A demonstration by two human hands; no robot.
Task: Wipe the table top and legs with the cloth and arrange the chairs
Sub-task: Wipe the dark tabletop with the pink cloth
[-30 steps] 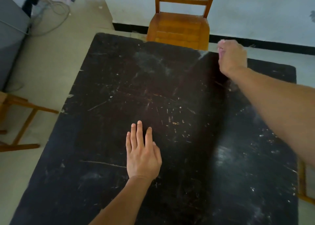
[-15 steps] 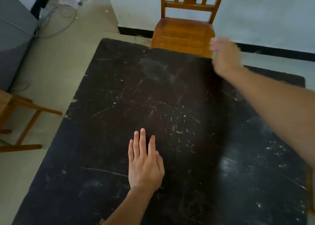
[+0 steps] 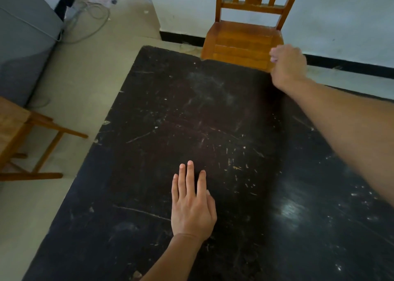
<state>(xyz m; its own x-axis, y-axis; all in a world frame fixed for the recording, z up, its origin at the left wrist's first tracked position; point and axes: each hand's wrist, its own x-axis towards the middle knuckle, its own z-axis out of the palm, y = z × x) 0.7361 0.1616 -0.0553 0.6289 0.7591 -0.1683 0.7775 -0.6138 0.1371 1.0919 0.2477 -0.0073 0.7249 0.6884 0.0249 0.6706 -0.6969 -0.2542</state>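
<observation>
The black, scratched table top (image 3: pixel 170 114) fills most of the view. My left hand (image 3: pixel 191 206) lies flat on it near the middle, fingers stretched out, holding nothing. My right hand (image 3: pixel 287 67) reaches to the table's far edge, right in front of the far chair's seat. It is closed in a fist, and a small pale pinkish bit of cloth (image 3: pixel 273 59) shows at the fingers; the rest of the cloth is hidden. A wooden chair (image 3: pixel 243 40) stands at the far side against the white wall, facing the table.
Part of a second wooden chair (image 3: pixel 23 135) stands on the floor left of the table. A grey cabinet (image 3: pixel 23 46) is at the far left, with loose cables (image 3: pixel 89 22) on the floor behind it. A wall with a black skirting (image 3: pixel 349 62) runs behind the table.
My right hand has slid left along the table's far edge to the chair seat's corner. My left hand has stayed flat in place. The view has tilted up a little.
</observation>
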